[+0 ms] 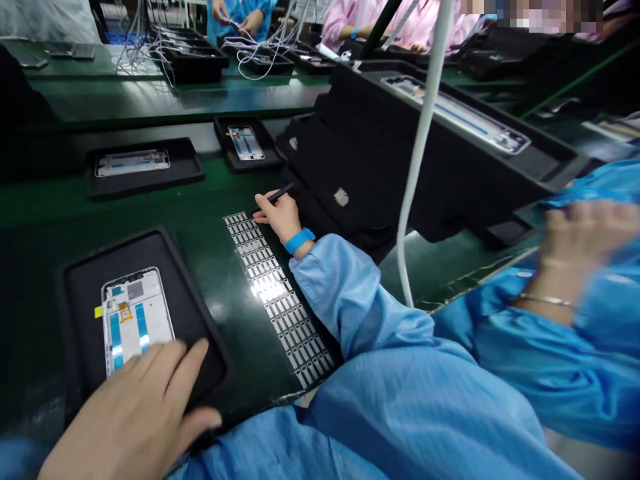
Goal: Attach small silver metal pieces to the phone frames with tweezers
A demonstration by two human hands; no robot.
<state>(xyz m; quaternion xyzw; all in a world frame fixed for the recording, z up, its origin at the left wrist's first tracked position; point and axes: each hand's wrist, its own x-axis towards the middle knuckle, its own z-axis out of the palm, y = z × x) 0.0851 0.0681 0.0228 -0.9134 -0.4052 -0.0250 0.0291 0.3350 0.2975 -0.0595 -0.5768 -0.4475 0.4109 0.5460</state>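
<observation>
My left hand (133,410) lies low in the view with its fingers spread, touching the lower end of a white phone frame (137,313). That frame sits in a black tray (197,320) and shows blue strips and a small orange part. My right hand (280,217), with a blue wrist strap (300,241), pinches a slim black stylus (277,194). Its tip is hidden behind my fingers, just above the far end of a long sheet of small white labels (275,287), which lies on the green belt (150,180) between my hands.
A blurred hand with a thin bracelet (585,240), in a blue sleeve, belongs to a co-worker at the right. A black foam rack (350,167) and a white cable (420,167) rise ahead. Several trays hold phone frames, and co-workers in gowns sit beyond.
</observation>
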